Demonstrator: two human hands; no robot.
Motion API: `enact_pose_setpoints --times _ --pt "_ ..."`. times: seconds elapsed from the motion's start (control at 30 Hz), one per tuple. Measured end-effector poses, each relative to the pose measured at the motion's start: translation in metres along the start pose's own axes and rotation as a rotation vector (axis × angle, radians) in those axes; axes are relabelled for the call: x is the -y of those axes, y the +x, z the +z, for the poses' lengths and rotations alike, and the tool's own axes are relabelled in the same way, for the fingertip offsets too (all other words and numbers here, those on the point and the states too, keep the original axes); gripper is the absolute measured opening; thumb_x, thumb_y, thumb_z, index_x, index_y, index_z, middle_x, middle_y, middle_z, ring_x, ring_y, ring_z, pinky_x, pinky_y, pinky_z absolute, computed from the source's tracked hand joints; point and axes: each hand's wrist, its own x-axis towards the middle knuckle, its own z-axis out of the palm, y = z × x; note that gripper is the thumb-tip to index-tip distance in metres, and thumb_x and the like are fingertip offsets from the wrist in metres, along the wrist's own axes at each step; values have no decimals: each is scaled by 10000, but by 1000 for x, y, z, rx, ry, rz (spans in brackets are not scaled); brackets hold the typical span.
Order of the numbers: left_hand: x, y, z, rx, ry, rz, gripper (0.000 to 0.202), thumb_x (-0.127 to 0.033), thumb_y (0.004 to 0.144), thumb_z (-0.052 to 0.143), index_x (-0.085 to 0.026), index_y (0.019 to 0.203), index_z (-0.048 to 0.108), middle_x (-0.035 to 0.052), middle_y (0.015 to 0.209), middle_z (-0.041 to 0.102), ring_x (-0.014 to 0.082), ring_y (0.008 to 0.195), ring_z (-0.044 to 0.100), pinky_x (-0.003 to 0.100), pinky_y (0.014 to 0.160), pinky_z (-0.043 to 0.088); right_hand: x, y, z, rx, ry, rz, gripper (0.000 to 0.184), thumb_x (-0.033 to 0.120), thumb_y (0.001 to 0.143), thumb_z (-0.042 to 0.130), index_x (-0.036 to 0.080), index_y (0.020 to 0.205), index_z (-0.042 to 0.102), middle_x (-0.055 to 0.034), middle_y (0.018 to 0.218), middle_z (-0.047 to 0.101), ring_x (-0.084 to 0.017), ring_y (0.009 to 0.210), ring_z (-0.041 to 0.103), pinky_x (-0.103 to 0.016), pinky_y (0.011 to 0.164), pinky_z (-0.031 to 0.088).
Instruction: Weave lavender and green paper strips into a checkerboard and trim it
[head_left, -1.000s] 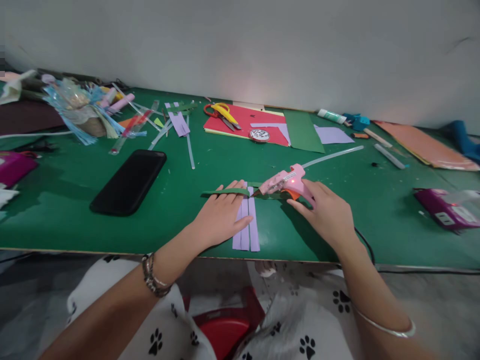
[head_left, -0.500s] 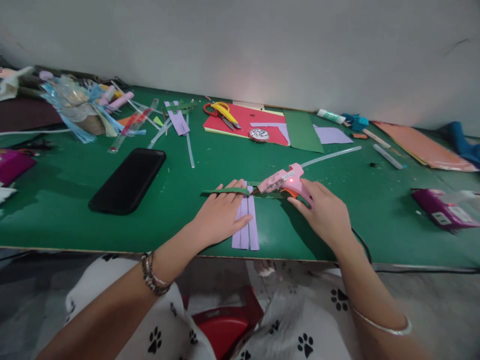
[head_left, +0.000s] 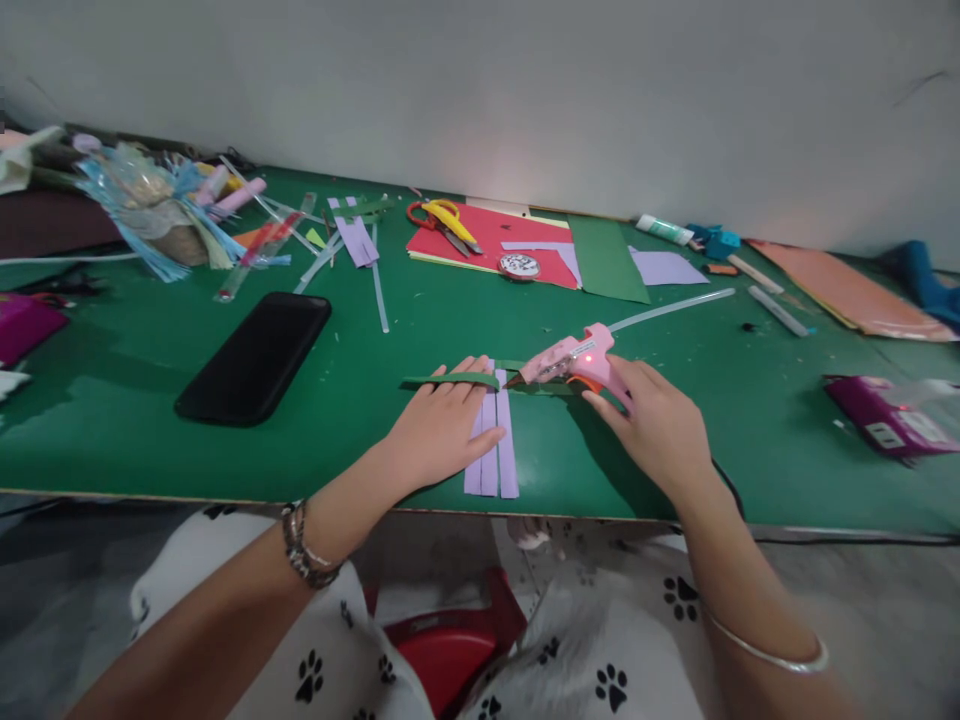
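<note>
My right hand (head_left: 660, 425) grips a pink glue gun (head_left: 574, 358) whose red light glows; its nozzle points left at a green paper strip (head_left: 450, 381) lying across three lilac paper strips (head_left: 495, 455). A clear glue stick (head_left: 671, 307) sticks out of the gun's back. My left hand (head_left: 442, 425) lies flat with fingers stretched out, pressing down on the lilac strips and touching the green strip.
A black phone (head_left: 255, 355) lies to the left on the green table (head_left: 150, 400). Yellow scissors (head_left: 444, 221) rest on red paper (head_left: 495, 245) at the back, beside green (head_left: 604, 262) and lilac sheets. Craft clutter fills the back left; a purple box (head_left: 885, 415) sits right.
Almost nothing has changed; the glue gun and my right hand shifted very slightly, and the left hand stayed pressed on the strips.
</note>
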Motion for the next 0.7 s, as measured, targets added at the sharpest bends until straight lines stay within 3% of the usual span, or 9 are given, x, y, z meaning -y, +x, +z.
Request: enact_pose_setpoints --times 0.3,0.57,0.7 --pt "2 0 4 -29 -10 17 607 -422 899 316 -53 1381 288 153 1467 246 258 1360 202 425 1089 208 -11 0 -7 -4 11 96 394 517 840 394 183 935 580 -97 847 624 -210 705 565 -278 515 352" --pt "2 1 2 -22 -30 23 601 -411 899 317 -54 1382 284 156 1470 234 264 1361 197 440 1090 208 -67 -14 -20 6 -161 584 282 505 737 489 241 644 463 -56 614 503 -198 516 441 -302 459 281" --pt "1 0 0 -19 -30 19 594 -403 901 320 -54 1380 294 154 1468 234 265 1358 204 440 1090 217 -94 -26 -14 35 -193 619 309 516 713 503 232 596 473 -53 548 456 -212 478 444 -324 434 305"
